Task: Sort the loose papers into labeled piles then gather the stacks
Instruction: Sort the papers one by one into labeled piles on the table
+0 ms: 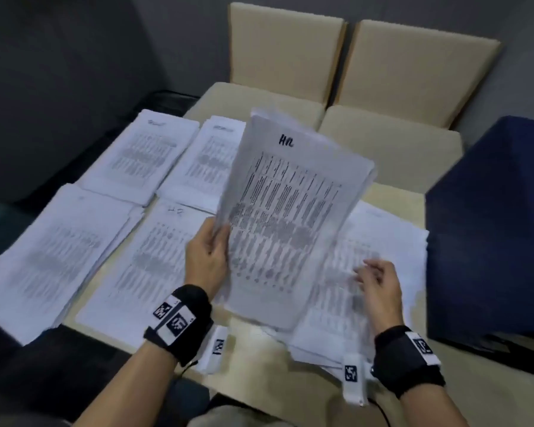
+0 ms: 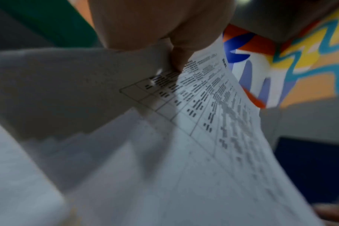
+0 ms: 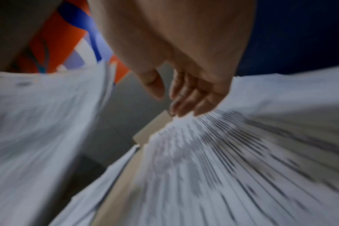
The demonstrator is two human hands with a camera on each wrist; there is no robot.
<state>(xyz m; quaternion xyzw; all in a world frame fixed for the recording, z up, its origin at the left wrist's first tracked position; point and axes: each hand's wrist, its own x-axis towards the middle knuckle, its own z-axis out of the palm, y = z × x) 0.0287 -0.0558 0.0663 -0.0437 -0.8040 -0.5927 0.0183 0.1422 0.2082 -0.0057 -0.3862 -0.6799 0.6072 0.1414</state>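
Starting at the left, we see four sorted piles (image 1: pixel 59 260) lying flat on the pale table (image 1: pixel 259 392), two near and two far. Our left hand (image 1: pixel 205 257) pinches the left edge of the HR stack (image 1: pixel 290 217), lifted and tilted above the middle. At the right, our right hand (image 1: pixel 379 280) hovers with relaxed, empty fingers (image 3: pixel 186 99) over the loose papers (image 1: pixel 383 241), beside a dark blue box (image 1: pixel 494 229).

Left hand (image 2: pixel 164 27) at top centre pinching printed sheets (image 2: pixel 203 122) (table rows blurred), colourful wall pattern (image 2: pixel 300 61) upper right.
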